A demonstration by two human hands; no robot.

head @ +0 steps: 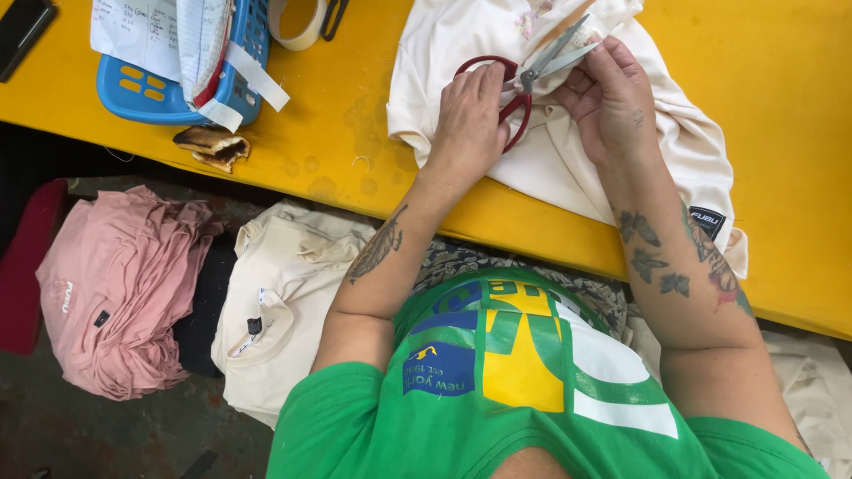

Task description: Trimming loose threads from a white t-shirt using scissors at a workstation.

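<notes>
Left hand (469, 120) gripping red-handled scissors (532, 71), right hand (608, 93) pinching cream garment (568, 160) beside the blades: likely nicking fabric or fingertips if slipping.

Reaching forward with both bare arms, elbows bent out to the sides. Slanting the left arm (383, 253) up and inward, and the right arm (679, 266) up and inward too, so as to meet close together in front of the chest. Showing dark tattoos on both forearms. Keeping the left hand (469, 115) palm down, back of the hand up, fingers (486, 78) curled shut in a grip. Turning the right hand (612, 98) toward the left one, thumb and fingers (581, 87) pinched together. Holding both hands just beside each other, almost touching.
</notes>
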